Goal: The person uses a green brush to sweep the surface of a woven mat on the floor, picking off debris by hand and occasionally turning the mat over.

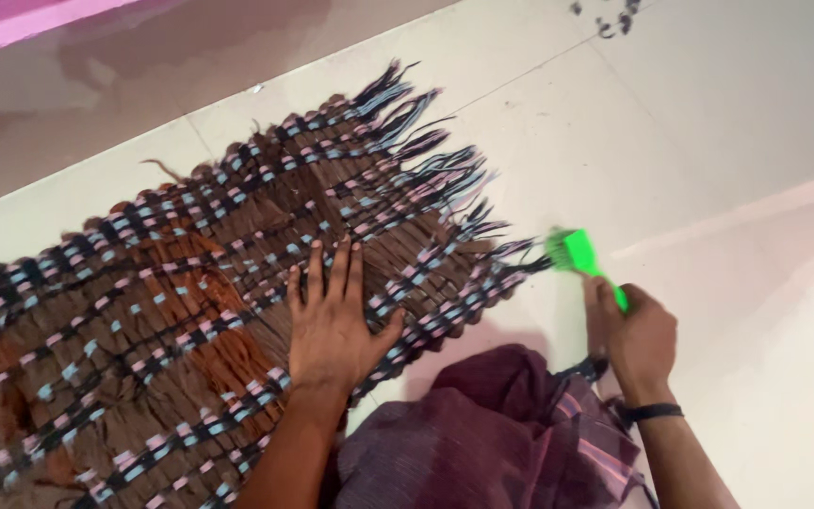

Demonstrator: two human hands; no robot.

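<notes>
the left hand (pixel 330 325) lies flat, fingers spread, on the brown woven mat (pixel 190 283) spread on the pale floor (pixel 727 123). the right hand (pixel 635 339) is closed around a green brush (pixel 581 259), its head touching the mat's fringe (pixel 511 264).

We see one view only, from our head, looking steeply down and close at the tiled floor (pixel 708 123), with our forearms entering from the bottom edge.

Soft, fairly bright light with a pinkish cast falls across the pale tiled floor (pixel 539 123), leaving only faint shadows. The green brush (pixel 578 256) is smeared by motion blur. The whole frame looks slightly soft, and the woven mat (pixel 143 311) loses detail toward the left edge.
</notes>
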